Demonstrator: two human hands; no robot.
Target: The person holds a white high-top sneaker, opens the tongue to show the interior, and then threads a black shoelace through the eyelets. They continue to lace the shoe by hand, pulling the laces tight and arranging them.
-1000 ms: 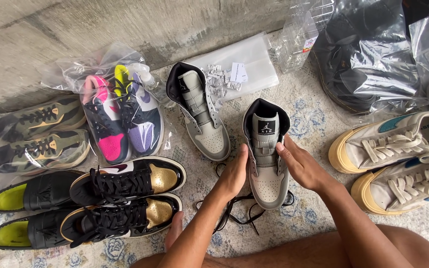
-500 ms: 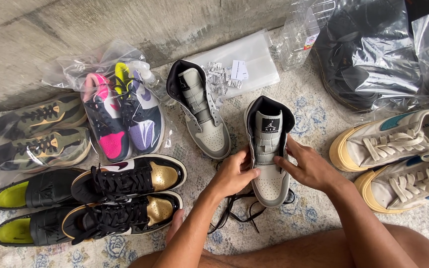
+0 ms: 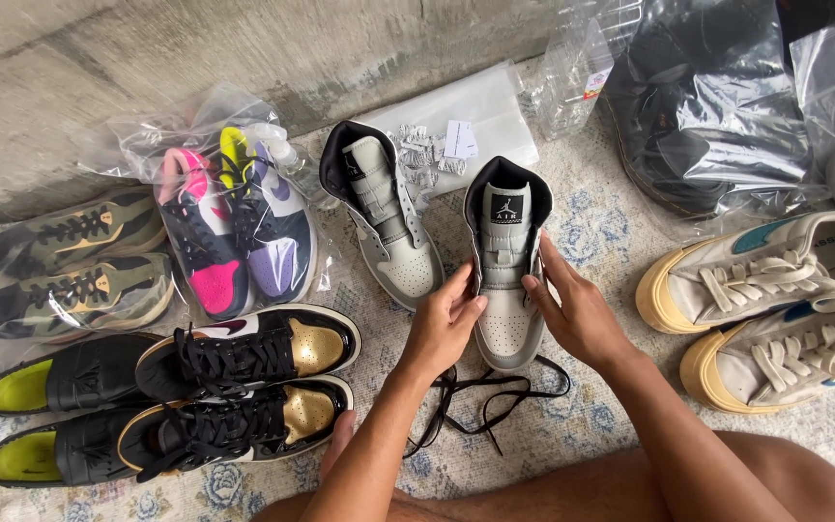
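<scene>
Both hands frame a grey-and-white high-top sneaker (image 3: 506,280) standing on the patterned rug (image 3: 591,416), toe towards the person. The left hand (image 3: 445,324) has its fingers (image 3: 461,290) curled against the shoe's left side, gripping it lightly; the right hand (image 3: 577,314) presses its extended fingers (image 3: 545,275) flat along the right side. A loose black lace (image 3: 495,391) lies on the rug just below the toe (the shoe itself is unlaced). Its matching sneaker (image 3: 384,222) lies just beside it on the left, tilted. Black-and-gold sneakers (image 3: 244,387) sit near the left forearm, and cream sneakers (image 3: 775,309) rest well apart at the right.
</scene>
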